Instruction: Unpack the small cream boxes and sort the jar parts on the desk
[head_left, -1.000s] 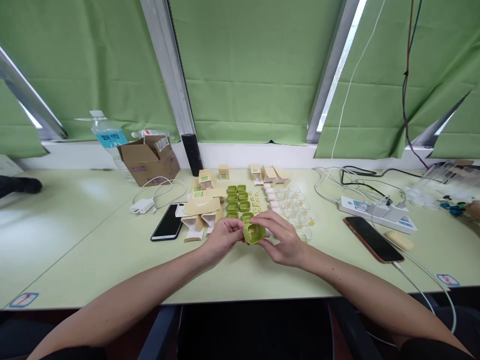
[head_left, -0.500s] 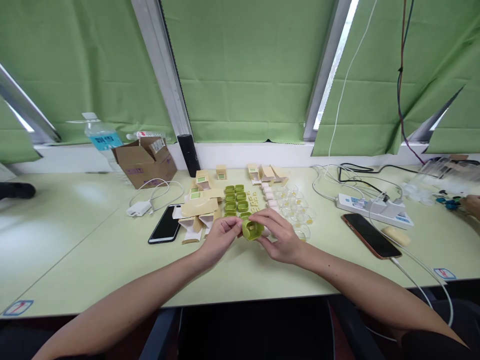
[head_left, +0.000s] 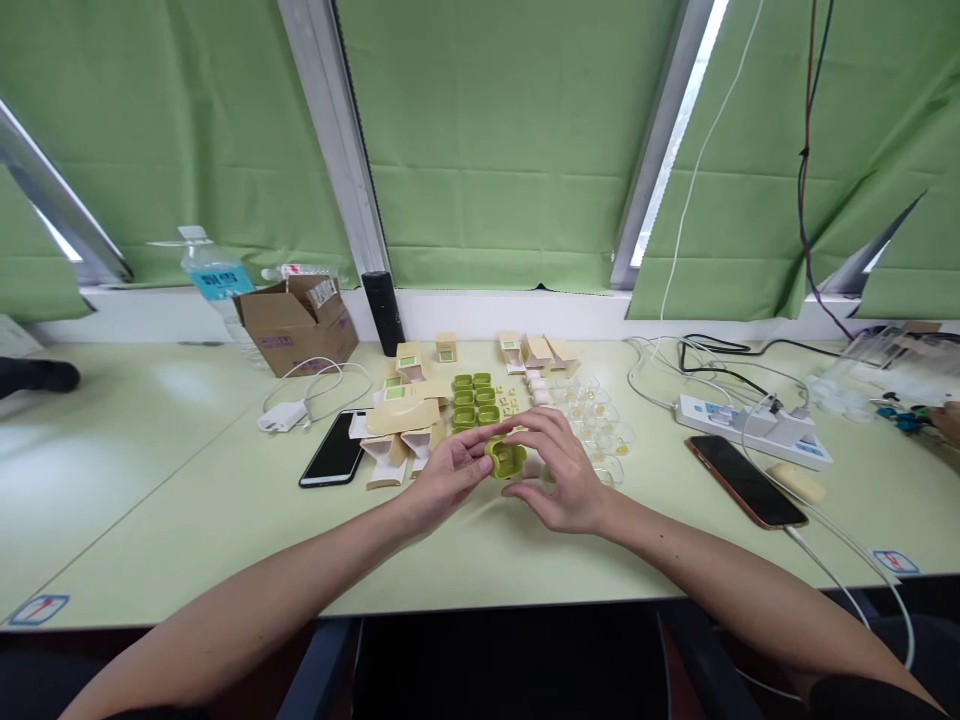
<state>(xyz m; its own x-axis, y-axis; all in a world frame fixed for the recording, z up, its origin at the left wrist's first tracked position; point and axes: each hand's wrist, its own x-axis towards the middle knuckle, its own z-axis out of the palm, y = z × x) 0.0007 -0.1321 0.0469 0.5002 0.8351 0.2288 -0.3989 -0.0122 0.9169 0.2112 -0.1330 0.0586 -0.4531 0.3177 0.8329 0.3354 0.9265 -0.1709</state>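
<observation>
A small green plastic cup [head_left: 508,459] is held above the table with its hollow side facing me. My left hand [head_left: 450,478] grips it from the left, thumb on the near wall and fingers behind. To its right, my right hand [head_left: 559,475] curves around with fingers and thumb apart; its upper fingertips are close to the rim, and I cannot tell if they touch. Behind the hands stand rows of matching green cups [head_left: 465,398]. Small yellowish pieces [head_left: 509,400], pink-white pieces [head_left: 537,388] and clear domed covers [head_left: 600,420] lie to their right.
Opened cardboard packages [head_left: 401,415] lie left of the cups, beside a black phone [head_left: 334,448]. A brown box [head_left: 300,325] stands farther back. On the right are a power strip [head_left: 750,430], another phone [head_left: 742,480] and loose cables. Another person's hand [head_left: 946,422] shows at the right edge.
My right thumb and fingers have spread away from the green cup. My left hand has wrapped further behind it. The small piece seen inside the cup earlier is no longer visible.
</observation>
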